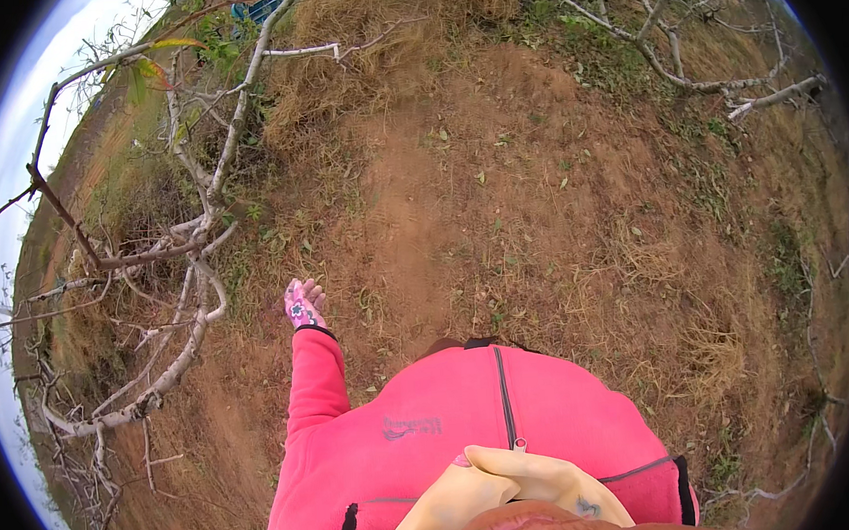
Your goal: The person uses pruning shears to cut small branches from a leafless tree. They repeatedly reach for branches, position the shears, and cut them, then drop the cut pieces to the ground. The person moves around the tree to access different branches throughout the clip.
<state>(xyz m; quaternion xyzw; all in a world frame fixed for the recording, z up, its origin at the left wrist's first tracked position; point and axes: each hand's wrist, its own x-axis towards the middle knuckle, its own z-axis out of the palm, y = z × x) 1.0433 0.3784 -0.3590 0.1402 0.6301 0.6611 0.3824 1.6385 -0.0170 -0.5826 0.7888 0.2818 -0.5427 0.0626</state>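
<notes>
My left hand (304,304) hangs low at my left side, in a pink floral glove, beneath the cuff of a pink fleece sleeve (316,386). Its fingers are loosely curled and a little apart, and nothing shows in them. Closest to that hand is a leafless, pale-barked tree branch (184,349) on the left, apart from it. My right hand is out of view. Before me runs a strip of bare brown soil (422,222) strewn with green leaves and dry grass.
More bare branches (673,72) reach in at the upper right. A thin branch (96,257) juts across the left, with a few red-yellow leaves (155,70) above it. Dry grass (342,60) covers the ground ahead. A blue object (258,9), perhaps a crate, shows behind the branches.
</notes>
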